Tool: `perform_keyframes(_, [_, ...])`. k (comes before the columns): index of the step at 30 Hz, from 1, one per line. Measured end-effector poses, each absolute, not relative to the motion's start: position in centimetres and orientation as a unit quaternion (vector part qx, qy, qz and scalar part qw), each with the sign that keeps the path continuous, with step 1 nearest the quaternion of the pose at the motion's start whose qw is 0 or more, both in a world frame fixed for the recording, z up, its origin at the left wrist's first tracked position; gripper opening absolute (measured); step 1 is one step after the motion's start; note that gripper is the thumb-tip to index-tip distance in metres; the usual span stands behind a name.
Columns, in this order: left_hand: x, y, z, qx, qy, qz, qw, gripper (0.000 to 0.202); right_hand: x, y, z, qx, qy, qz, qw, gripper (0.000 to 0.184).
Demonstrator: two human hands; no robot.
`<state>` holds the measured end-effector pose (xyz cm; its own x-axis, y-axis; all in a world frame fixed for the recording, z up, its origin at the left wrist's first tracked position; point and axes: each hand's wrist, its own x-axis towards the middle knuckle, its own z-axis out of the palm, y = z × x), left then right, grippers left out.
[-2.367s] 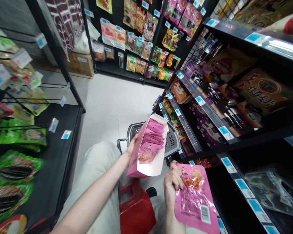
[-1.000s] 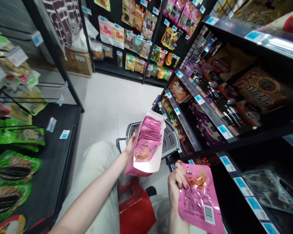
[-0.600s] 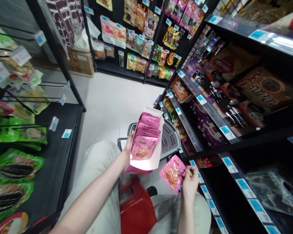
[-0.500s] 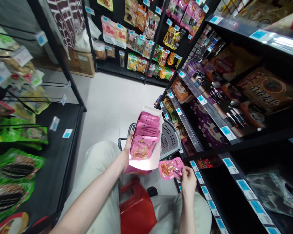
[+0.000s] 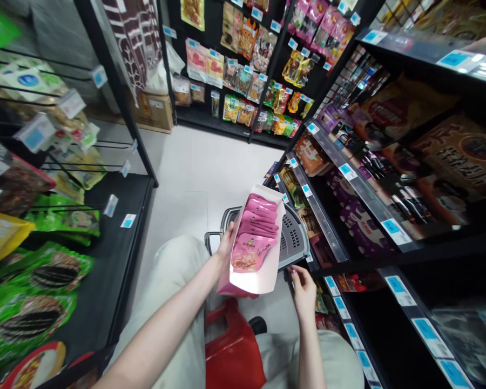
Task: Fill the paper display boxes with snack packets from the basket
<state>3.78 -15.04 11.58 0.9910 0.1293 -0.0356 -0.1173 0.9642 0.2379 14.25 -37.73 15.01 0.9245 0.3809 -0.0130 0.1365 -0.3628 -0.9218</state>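
My left hand [image 5: 225, 244] is wrapped round the side of an open pink-and-white carton [image 5: 254, 282], held tilted above the floor. Inside it stand several pink snack packets [image 5: 260, 213], the front one showing a food picture. To the right of the carton is my right hand [image 5: 304, 290], loosely curled with its thumb and forefinger a little apart. I see no packet in it. Behind and below the carton is a grey plastic basket [image 5: 295, 237], partly hidden by it.
A red stool [image 5: 235, 354] stands between my knees. Shelves with price tags [image 5: 348, 172] run along the right. On the left, a black shelf [image 5: 125, 254] bears green seed bags [image 5: 44, 270]. Hanging snack bags [image 5: 243, 75] and a cardboard box [image 5: 156, 111] are at the back.
The single pink packet that was in my right hand is out of sight, and that hand has moved slightly up toward the basket. The view has shifted left; my left hand keeps the carton.
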Motion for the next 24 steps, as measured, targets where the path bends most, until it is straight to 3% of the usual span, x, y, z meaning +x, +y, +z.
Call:
perform_keyframes(5, [3.5, -15.4, 11.8, 0.084, 0.035, -0.012, 0.996, 0.081, 10.1, -35.5, 22.4, -0.809, -0.313, -0.011, 0.497, 0.024])
perform_keyframes(11, [4.7, -15.6, 9.5, 0.072, 0.032, 0.089, 0.993, 0.062, 9.6, -32.9, 24.0, -0.847, -0.389, -0.046, 0.360, 0.035])
perform_keyframes(14, [4.9, -15.6, 8.9, 0.071, 0.017, 0.082, 0.994, 0.066, 9.9, -33.1, 23.5, -0.847, -0.386, -0.022, 0.364, 0.023])
perform_keyframes(18, [4.4, -15.7, 9.7, 0.095, 0.057, 0.105, 0.988, 0.061, 9.3, -33.8, 23.9, -0.832, -0.404, 0.098, 0.369, 0.006])
perform_keyframes(21, [4.2, -15.8, 10.4, 0.099, 0.081, 0.106, 0.986, 0.055, 8.8, -34.2, 24.0, -0.804, -0.396, 0.118, 0.428, 0.009])
perform_keyframes(24, [4.1, -15.7, 10.8, 0.098, 0.070, 0.080, 0.990, 0.061, 8.3, -34.4, 24.3, -0.721, -0.333, 0.101, 0.599, 0.011])
